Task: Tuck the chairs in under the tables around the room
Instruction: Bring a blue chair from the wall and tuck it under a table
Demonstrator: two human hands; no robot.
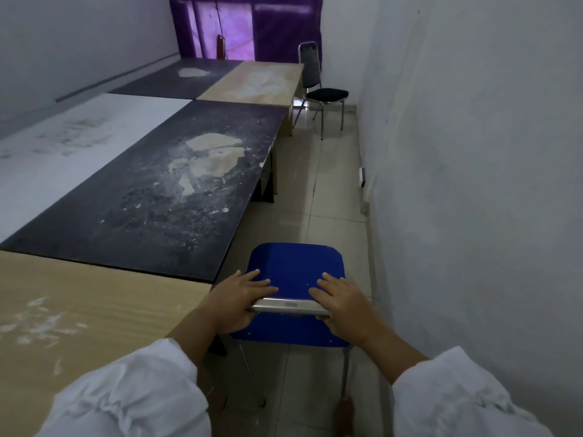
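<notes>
A blue chair [295, 266] with a metal frame stands in the aisle just in front of me, beside the right edge of the wooden table [79, 310]. Both hands grip the top of its backrest, fingers over the front. My left hand [243, 298] holds the left end, my right hand [342, 302] the right end. A black chair [326, 94] with a chrome frame stands far down the aisle, pulled out beside the far wooden table [262, 80].
A row of tables runs along the left, including a worn dark table [164, 190] and a white table [63, 137]. A white wall [473, 184] closes the narrow tiled aisle on the right. A purple curtain [246, 23] hangs at the far end.
</notes>
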